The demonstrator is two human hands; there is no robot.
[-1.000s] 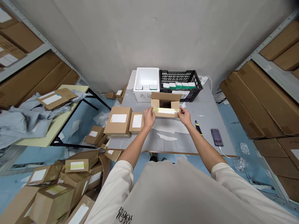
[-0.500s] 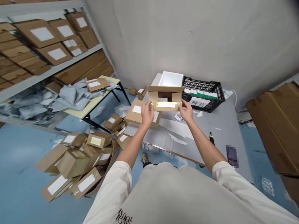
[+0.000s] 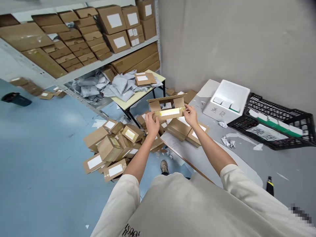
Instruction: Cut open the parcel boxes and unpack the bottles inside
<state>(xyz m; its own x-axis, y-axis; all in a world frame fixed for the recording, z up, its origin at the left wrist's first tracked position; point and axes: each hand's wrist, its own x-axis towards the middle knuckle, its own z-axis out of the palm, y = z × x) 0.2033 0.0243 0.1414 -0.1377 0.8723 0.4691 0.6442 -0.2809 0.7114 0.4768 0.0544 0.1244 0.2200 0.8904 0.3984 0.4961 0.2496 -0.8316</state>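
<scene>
Between my hands I hold a small cardboard box [image 3: 170,113] in the air, its lid flap standing up at the back. A white label with yellow tape runs along its near side. My left hand [image 3: 152,125] grips the left end, and my right hand [image 3: 190,116] grips the right end. White paper or a small white item shows inside, too small to make out. Below and behind the box, closed labelled cardboard boxes [image 3: 179,129] lie at the corner of the grey table [image 3: 229,164].
Left of me a heap of taped boxes [image 3: 111,148] covers the floor. Grey mailing bags [image 3: 123,85] lie on a yellow table by the shelf [image 3: 138,46]. On the grey table stand a white foam box [image 3: 217,110] and a black crate [image 3: 266,140]; a utility knife [image 3: 270,187] lies nearer.
My view and body have turned left, with the open box still in both hands. The box now hangs past the grey table's left corner, nearer the heap on the floor.
</scene>
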